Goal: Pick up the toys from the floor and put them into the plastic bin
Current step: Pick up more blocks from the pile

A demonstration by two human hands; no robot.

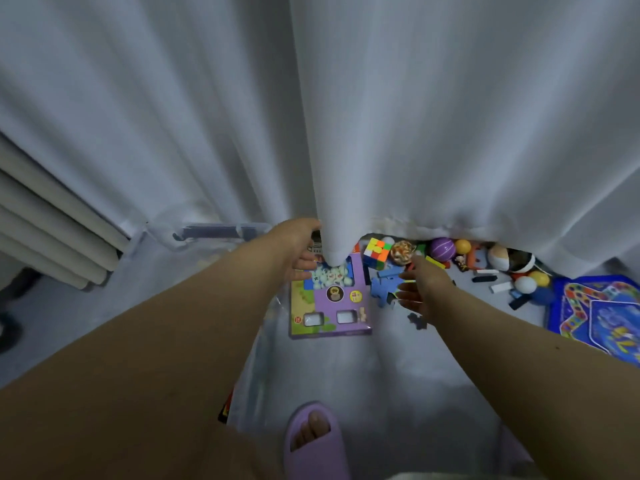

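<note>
Reaching both arms down toward the purple game box [330, 299], which is my landmark here: it lies flat on the grey floor [381, 375] with its long axis running away from me, its far end tucked under the hem of the white curtain [332, 168]. My left hand [301, 249] is at the box's far-left corner, right against the curtain fold; the fingers look loosely bent at the box edge, but the fold hides part of them, so I cannot tell whether they have a real hold. My right hand [424, 289] hovers just right of the box, fingers spread and relaxed, holding nothing, over blue puzzle pieces [384, 284]. So the box sits between my hands, left hand nearer. I judge the next move is a two-handed lift by its long sides.

The clear plastic bin [214, 233] stands left of the box, partly under my left arm, so the carry would go leftward. Beyond the box's right side, along the curtain hem, wait a colour cube [376, 253], a purple ball [442, 249] and more balls and blocks. Farther right lies a blue board [599, 317]. My slipper [315, 441] stands nearer me than the box.
</note>
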